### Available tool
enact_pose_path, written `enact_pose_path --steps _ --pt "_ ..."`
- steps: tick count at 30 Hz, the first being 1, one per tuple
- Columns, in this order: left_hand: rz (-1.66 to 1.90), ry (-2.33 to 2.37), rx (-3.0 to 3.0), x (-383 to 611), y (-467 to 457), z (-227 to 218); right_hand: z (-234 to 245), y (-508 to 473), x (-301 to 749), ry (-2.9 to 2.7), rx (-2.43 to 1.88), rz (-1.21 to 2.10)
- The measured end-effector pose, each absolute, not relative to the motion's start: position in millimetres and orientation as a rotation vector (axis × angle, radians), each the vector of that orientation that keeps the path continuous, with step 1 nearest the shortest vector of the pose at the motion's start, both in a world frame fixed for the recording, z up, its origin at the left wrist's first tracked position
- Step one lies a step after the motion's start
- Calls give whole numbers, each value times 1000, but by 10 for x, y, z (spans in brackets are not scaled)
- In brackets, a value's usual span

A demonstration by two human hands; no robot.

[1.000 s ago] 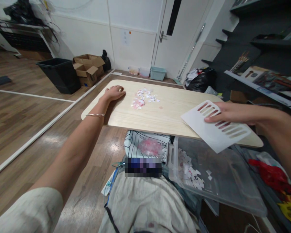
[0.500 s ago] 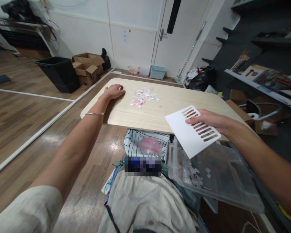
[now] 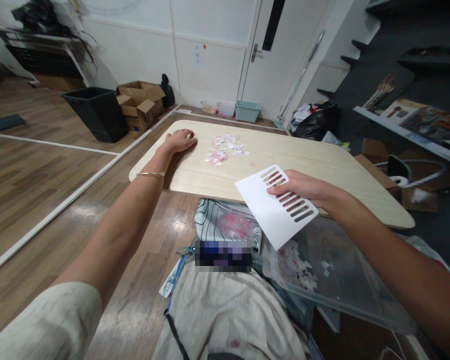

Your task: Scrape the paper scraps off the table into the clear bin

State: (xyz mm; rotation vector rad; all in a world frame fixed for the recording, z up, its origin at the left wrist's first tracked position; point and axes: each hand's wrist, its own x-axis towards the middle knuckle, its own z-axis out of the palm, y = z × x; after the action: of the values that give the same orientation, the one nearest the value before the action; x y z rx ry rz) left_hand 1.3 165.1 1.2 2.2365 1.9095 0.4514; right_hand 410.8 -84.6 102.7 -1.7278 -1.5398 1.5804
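My right hand grips a white plastic scraper by its slotted side, thumb on top and fingers behind it. The scraper is tilted in the air over the near edge of the pale wooden table. My left hand rests on the far left part of the tabletop, palm down with loosely bent fingers and nothing visible in it. To its right lies a scattered pile of small white and pink paper-like pieces. Below the scraper, a clear plastic bin holds similar white pieces.
A patterned cloth with pink pieces on it lies at the table's near edge, above my lap. Beyond the table are a black bin, cardboard boxes and a teal tub. Dark shelves stand on the right.
My right hand has moved left with the scraper, nearer the middle of the table's near edge. My left hand stays in place on the table. The view has shifted slightly.
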Motion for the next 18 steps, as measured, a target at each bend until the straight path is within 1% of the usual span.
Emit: enact_pose_path --steps 8,12,14,18 --pt "464 1910 2275 -9 1750 -51 954 -790 4140 -1609 -1668 1608" --pt "456 1909 2292 -10 1735 -42 1131 -801 4215 -1778 -1598 1544" --pt "442 1910 2278 -7 1719 -33 1352 -824 4330 -1909 -1547 1412" --pt "466 1913 2245 10 1694 -26 1836 -867 4622 -2152 -1467 904"
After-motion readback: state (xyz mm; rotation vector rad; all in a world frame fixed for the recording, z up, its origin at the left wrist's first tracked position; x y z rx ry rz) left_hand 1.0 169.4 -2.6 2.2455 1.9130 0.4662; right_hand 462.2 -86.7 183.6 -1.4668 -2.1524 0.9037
